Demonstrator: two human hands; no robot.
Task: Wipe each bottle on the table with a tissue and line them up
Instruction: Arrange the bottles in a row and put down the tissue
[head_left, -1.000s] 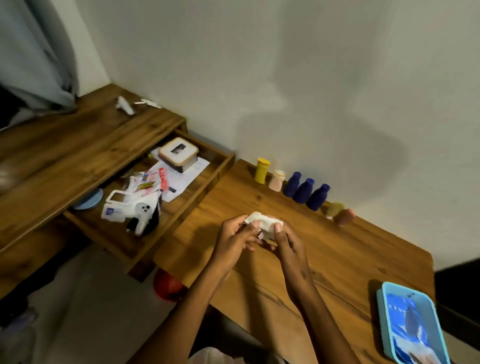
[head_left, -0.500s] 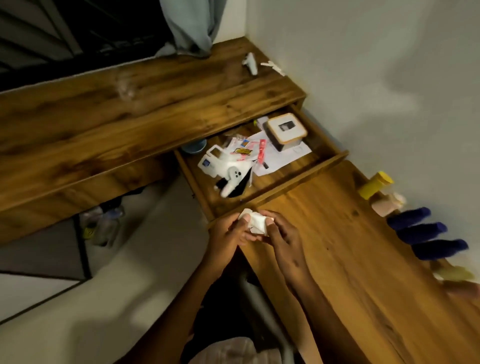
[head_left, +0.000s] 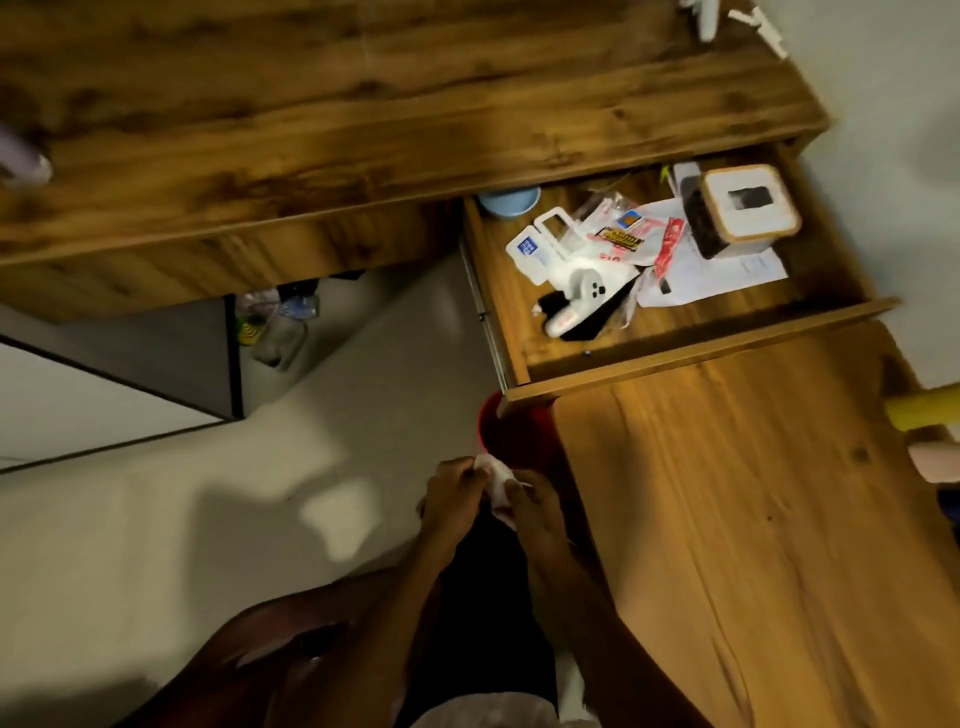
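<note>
Both hands meet off the near-left corner of the table, out over the floor rather than above the wood. The left hand and the right hand each pinch the same crumpled white tissue between curled fingers, so the tissue sits wedged between the two hands, just beside the table's left edge.

A red bin stands on the floor right beyond the hands, tucked against the table's corner and partly under the open drawer.

On the table's far right edge a yellow bottle shows only in part, with a pale pink bottle just nearer than it; both are cut off by the frame, and it is not possible to tell how they stand. They are well apart from the hands and the tissue.

The drawer lies beyond the table's far-left end, pulled out from a longer desk. Inside it are a white box with a wooden rim, papers, plastic packets and a light blue cup at its far-left corner.
</note>
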